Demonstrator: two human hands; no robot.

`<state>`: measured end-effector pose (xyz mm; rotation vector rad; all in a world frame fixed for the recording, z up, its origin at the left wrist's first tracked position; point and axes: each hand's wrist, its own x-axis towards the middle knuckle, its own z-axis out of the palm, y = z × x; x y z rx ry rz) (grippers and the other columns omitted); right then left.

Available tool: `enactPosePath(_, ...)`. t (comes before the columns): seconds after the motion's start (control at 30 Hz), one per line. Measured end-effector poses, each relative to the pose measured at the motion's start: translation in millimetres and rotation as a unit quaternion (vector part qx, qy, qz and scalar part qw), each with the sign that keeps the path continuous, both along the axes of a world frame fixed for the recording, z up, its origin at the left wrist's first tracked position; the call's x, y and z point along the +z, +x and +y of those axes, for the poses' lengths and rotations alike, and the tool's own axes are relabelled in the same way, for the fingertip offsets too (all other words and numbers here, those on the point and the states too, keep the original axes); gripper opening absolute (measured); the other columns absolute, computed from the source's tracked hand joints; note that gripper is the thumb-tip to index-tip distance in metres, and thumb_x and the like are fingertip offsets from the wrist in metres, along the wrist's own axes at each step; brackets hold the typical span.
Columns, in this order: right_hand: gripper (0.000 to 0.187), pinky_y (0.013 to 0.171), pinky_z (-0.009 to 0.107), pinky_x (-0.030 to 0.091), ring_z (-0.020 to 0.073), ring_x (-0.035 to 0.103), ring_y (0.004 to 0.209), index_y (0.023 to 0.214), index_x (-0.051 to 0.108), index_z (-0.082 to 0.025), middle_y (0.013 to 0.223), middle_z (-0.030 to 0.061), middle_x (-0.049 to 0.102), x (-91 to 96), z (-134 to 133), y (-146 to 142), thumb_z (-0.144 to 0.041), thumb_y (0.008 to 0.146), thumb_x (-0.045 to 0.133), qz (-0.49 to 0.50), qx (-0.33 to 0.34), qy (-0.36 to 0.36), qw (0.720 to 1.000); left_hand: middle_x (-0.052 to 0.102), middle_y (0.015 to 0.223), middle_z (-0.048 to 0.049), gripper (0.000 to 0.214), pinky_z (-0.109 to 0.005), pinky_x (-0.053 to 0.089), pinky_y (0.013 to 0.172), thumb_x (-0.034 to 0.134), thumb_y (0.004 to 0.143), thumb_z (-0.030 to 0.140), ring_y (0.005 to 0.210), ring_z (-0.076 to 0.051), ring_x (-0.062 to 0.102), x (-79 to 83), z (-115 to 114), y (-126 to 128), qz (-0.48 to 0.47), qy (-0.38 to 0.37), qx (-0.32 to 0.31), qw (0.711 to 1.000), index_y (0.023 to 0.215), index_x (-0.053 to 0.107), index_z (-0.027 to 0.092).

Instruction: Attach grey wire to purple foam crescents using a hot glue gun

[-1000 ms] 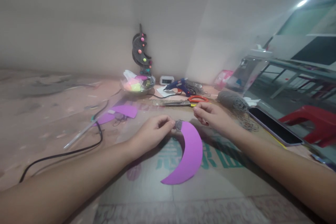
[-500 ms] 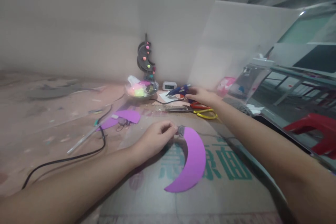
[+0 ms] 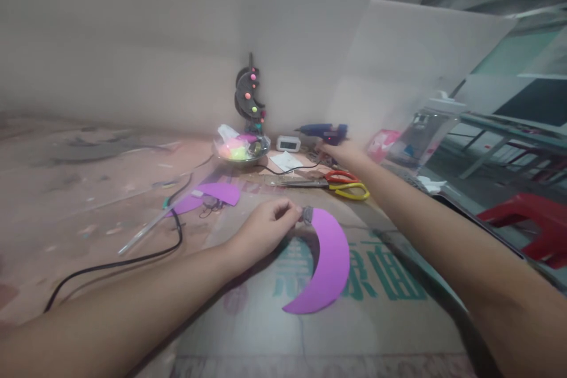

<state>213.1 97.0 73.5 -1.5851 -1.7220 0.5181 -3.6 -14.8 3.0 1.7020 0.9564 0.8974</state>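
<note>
A purple foam crescent (image 3: 330,263) lies flat on printed cardboard (image 3: 390,289). My left hand (image 3: 264,229) is closed in a pinch on the crescent's upper tip, where grey yarn (image 3: 307,214) is wound round it. My right hand (image 3: 341,152) is stretched to the back of the table, closed round the handle of a blue glue gun (image 3: 322,130) and holding it just above the surface. Its black cord (image 3: 283,172) trails over the table.
Red and yellow scissors (image 3: 343,184) lie below the right hand. Behind are a clear bowl of bright pom-poms (image 3: 241,149), a dark crescent ornament (image 3: 249,94), a small white clock (image 3: 288,143), purple foam offcuts (image 3: 212,195) and a black cable (image 3: 128,260). A red stool (image 3: 531,218) stands right.
My right hand left the crescent, reached to the back of the table, took hold of the glue gun and raised it. The left hand kept its pinch on the crescent's tip.
</note>
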Motion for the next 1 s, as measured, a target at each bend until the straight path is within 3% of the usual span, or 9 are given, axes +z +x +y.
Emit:
enactPosePath(0.13,0.019,0.080,0.032,0.052,0.0198,0.066,0.093,0.096,0.064,-0.022,0.110,0.0066,0.069,7.6,-48.8,12.6,-0.036,0.087,0.058,0.059,0.037,0.022,0.997,0.050,0.063,0.0031,0.024,-0.022,0.036,0.056,0.048,0.086,0.032,0.062,-0.012,0.049,2.1,1.2,-0.1,-0.004,0.006,0.025,1.000,0.067,0.051,0.017)
enactPosePath(0.23,0.021,0.077,0.034,0.053,0.0219,0.067,0.087,0.087,0.065,-0.022,0.096,0.0054,0.072,2.7,-88.1,25.5,-0.041,0.078,0.068,0.115,0.083,0.039,0.989,0.048,0.060,0.0038,0.025,-0.022,0.035,0.054,0.048,0.086,0.031,0.057,-0.011,0.046,2.2,1.8,-0.7,-0.001,0.009,0.046,0.999,0.065,0.050,0.017)
enactPosePath(0.4,0.031,0.069,0.031,0.052,0.0186,0.065,0.071,0.072,0.066,-0.020,0.073,0.0030,0.068,-20.3,-135.4,40.2,-0.049,0.080,0.062,0.005,0.095,-0.008,0.995,0.046,0.056,0.0047,0.026,-0.022,0.033,0.051,0.047,0.087,0.033,0.052,-0.011,0.042,0.4,1.3,-1.4,-0.002,0.003,0.045,0.999,0.066,0.051,0.018)
enactPosePath(0.63,0.029,0.073,0.038,0.058,0.0261,0.070,0.078,0.075,0.072,-0.026,0.078,0.0046,0.074,-49.6,-150.8,39.5,-0.053,0.076,0.063,0.028,0.112,-0.036,0.993,0.051,0.059,0.0032,0.027,-0.023,0.035,0.053,0.049,0.085,0.035,0.057,-0.012,0.049,4.4,-0.6,0.0,0.018,-0.013,0.050,0.998,0.064,0.047,0.018)
enactPosePath(0.83,0.023,0.072,0.036,0.059,0.0243,0.070,0.071,0.068,0.066,-0.026,0.070,0.0025,0.073,-50.7,-153.5,36.2,-0.048,0.073,0.065,-0.020,0.096,-0.023,0.995,0.053,0.061,0.0026,0.027,-0.023,0.035,0.054,0.050,0.086,0.036,0.059,-0.012,0.050,0.8,2.0,-1.0,0.030,0.000,0.050,0.998,0.066,0.049,0.018)
enactPosePath(1.0,0.021,0.069,0.034,0.058,0.0236,0.070,0.071,0.074,0.066,-0.026,0.073,0.0020,0.073,-48.3,-154.8,34.8,-0.047,0.074,0.064,-0.065,0.100,-0.004,0.993,0.054,0.064,0.0022,0.029,-0.023,0.035,0.055,0.048,0.088,0.038,0.061,-0.012,0.053,-1.2,3.6,-1.6,0.031,-0.001,0.042,0.999,0.067,0.048,0.018)
